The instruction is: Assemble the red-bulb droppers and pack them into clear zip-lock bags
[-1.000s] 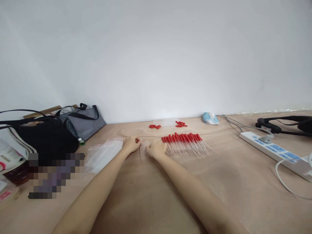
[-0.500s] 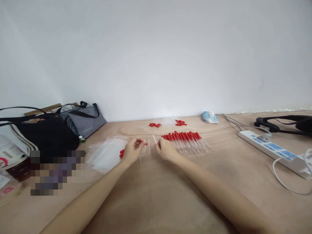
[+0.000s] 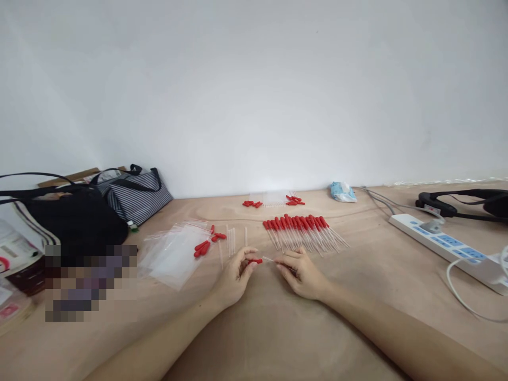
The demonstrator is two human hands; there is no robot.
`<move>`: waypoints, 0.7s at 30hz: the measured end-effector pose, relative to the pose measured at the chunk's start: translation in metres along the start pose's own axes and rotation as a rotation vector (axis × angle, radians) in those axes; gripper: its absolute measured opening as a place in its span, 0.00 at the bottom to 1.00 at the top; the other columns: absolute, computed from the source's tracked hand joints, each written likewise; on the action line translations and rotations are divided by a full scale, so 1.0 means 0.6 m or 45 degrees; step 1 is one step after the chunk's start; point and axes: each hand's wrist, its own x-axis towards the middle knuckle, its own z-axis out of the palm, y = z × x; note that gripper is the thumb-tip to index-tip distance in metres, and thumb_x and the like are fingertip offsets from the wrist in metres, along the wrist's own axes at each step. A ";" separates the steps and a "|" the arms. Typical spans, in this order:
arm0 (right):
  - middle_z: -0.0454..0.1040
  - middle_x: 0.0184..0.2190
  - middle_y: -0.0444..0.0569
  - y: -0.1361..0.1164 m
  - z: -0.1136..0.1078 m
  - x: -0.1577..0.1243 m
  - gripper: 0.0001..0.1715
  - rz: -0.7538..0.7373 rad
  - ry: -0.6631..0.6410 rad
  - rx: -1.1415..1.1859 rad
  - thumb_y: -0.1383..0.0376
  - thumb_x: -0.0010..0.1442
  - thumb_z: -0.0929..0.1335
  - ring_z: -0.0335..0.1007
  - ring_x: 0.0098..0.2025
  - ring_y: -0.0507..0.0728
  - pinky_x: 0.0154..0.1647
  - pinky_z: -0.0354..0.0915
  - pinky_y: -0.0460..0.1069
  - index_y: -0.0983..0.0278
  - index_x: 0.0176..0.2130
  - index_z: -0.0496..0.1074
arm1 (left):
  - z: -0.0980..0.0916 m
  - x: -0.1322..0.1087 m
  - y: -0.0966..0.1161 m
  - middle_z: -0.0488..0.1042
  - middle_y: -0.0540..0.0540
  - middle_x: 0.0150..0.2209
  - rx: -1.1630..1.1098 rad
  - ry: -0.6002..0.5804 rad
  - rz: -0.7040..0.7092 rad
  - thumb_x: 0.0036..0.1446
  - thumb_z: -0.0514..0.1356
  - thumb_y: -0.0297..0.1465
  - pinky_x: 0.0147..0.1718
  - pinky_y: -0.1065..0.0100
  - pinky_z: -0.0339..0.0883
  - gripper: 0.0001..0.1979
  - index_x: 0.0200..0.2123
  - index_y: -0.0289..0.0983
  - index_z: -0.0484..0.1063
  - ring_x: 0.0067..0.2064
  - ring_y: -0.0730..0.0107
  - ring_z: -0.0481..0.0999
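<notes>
The left hand (image 3: pixel 237 275) pinches a small red cap (image 3: pixel 256 261); at its three o'clock, the right hand (image 3: pixel 304 275) grips a thin clear tube (image 3: pixel 268 259) between its fingers. A loose pinch could drop the cap; hard squeezing might bend the tube.

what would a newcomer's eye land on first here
Probably the row of red-bulbed droppers, lying right of centre on the wooden table, its red vivid against pale surroundings. Next, nearer the viewer, the left grip holds a red bulb facing a clear tube in the right grip. The white power strip also stands out at far right.
</notes>
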 end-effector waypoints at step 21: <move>0.71 0.31 0.47 0.011 -0.005 0.004 0.14 -0.221 -0.091 -0.084 0.66 0.61 0.59 0.63 0.32 0.51 0.35 0.49 0.48 0.63 0.45 0.68 | -0.006 -0.001 0.011 0.69 0.50 0.27 0.353 -0.038 0.262 0.57 0.51 0.31 0.29 0.72 0.61 0.09 0.32 0.35 0.69 0.29 0.73 0.68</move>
